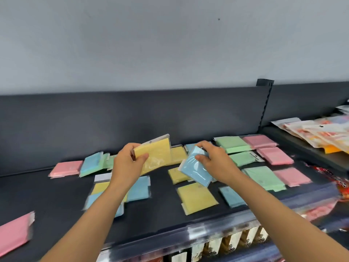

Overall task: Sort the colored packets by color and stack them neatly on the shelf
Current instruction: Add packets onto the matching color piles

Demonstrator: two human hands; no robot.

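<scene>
Here, left grip (126,163) on a yellow packet (156,154), right grip (215,159) on a blue packet (194,171), over the shelf (56,195).

The shelf (56,195) is dark charcoal, the wall (151,44) pale grey. Plain pastels throughout: a yellow packet (156,156), a blue packet (196,171), a pink packet (66,168), a green packet (264,177) of minty tone. The bags (317,135) at far right are white with orange-red print.
</scene>
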